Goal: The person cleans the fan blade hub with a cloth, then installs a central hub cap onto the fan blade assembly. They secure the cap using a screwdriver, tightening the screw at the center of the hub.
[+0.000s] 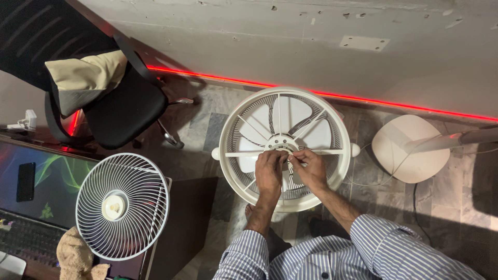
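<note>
Desk (31,155) comes first, far on the left, with a dark phone (25,181) lying flat on its glowing mat. A round white fan grille (122,206) rests at the right edge of the desk, flat on its back, so it will not roll away. A tan soft toy (78,256) sits by its lower side. Behind the desk stands a black chair (116,103) with a beige cushion (85,78) leaning on its backrest.

In the middle of the stone floor (207,129) is the fan head (282,148). It faces up with its front off, so the pale blades show and the person can reach in from above. Both hands meet at the hub (280,142) in the middle of the blades. The left hand (270,173) lies over the near side of the hub with its fingers bent down on it, likely to keep it from turning. The right hand (310,168) pinches something small right beside the hub, with finger and thumb close together. That part is too small to tell. So the hub sits just past the fingertips of both hands, touching them.

To the right, well apart, stands the round white fan base (404,150) with its pole (456,139) tipped over toward the wall (311,46).
</note>
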